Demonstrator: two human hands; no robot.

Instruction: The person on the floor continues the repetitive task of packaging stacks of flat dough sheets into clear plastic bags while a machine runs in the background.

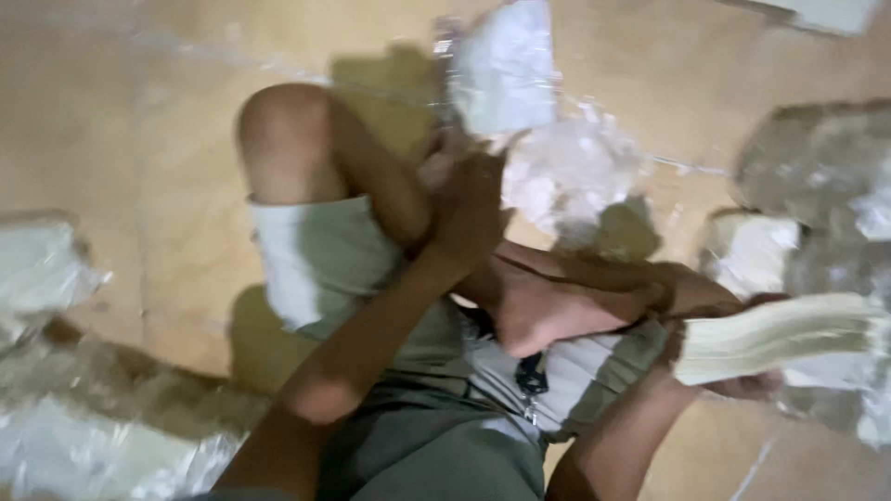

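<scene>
I sit cross-legged on a tan floor in grey-green shorts. My left hand (464,199) reaches forward over my knee and grips the lower edge of a white packet in clear plastic (506,70). Just right of it lies crumpled clear wrap (575,167). My right hand (742,371) holds a thick stack of white paper sheets (789,339) out to my right, fingers under it. The frame is blurred.
Plastic-wrapped white bundles lie around me: one at the left edge (37,264), a pile at lower left (93,445), several at the right (817,176) and one white block (752,250). My bare foot (548,311) rests across my lap.
</scene>
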